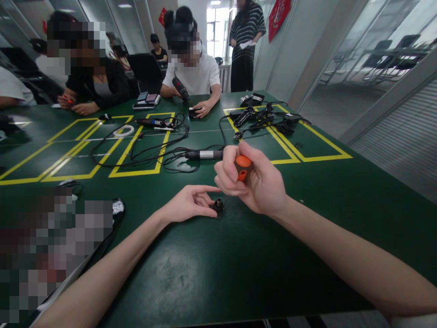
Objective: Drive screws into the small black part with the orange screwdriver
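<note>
From the head camera, the left hand (191,202) lies low on the dark green bench (239,264) about midway between its near edge and the first yellow tape lines, thumb and fingers half-curled so that their tips pinch the side of a small black round fitting with a short upright collar (218,206); the grip looks meant to keep the little part from turning or sliding on the smooth top. The right hand (251,184) is closed around an orange-capped screwdriver handle with a dark grip (243,166), held upright just above and beside the fitting, so that the tool seems to point down at the collar, though its shaft and tip are hidden behind the fingers and I cannot tell whether it touches. The fitting itself is dull black, squat, with an open top, resting flat on the bench. Farther toward the far edge, a slim black and silver pen-shaped tool (204,155) lies among loose black cables (153,152) inside the yellow tape rectangles (136,172). Across the far edge, other people sit with their own hands on their own tools, well apart.
</note>
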### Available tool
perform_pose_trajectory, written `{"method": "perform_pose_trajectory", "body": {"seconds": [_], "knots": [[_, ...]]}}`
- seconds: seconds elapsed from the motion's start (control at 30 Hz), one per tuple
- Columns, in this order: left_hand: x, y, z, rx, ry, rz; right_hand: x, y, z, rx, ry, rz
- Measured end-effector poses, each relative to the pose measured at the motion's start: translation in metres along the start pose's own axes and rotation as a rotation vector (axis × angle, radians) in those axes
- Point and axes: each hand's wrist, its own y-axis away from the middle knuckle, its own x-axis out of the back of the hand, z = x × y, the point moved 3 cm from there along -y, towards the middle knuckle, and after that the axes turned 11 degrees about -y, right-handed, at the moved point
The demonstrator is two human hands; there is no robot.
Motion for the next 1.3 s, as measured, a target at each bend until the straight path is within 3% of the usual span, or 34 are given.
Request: {"method": "perform_pose_trajectory", "body": {"seconds": [0.3,0.53,0.83,1.3], "knots": [[0.001,0.001,-0.007,-0.047,0.107,-0.026,0.001,0.0,-0.002,0.071,0.013,0.003],[-0.009,0.01,0.004,-0.143,-0.221,0.074,-0.001,0.001,-0.002,0.035,-0.009,0.0],[-0.015,0.01,0.01,-0.238,-0.472,0.151,0.0,0.0,-0.001,0.005,-0.002,0.009],[-0.014,0.006,0.005,-0.16,-0.345,0.122,0.001,0.001,-0.001,0.022,0.044,-0.035]]}}
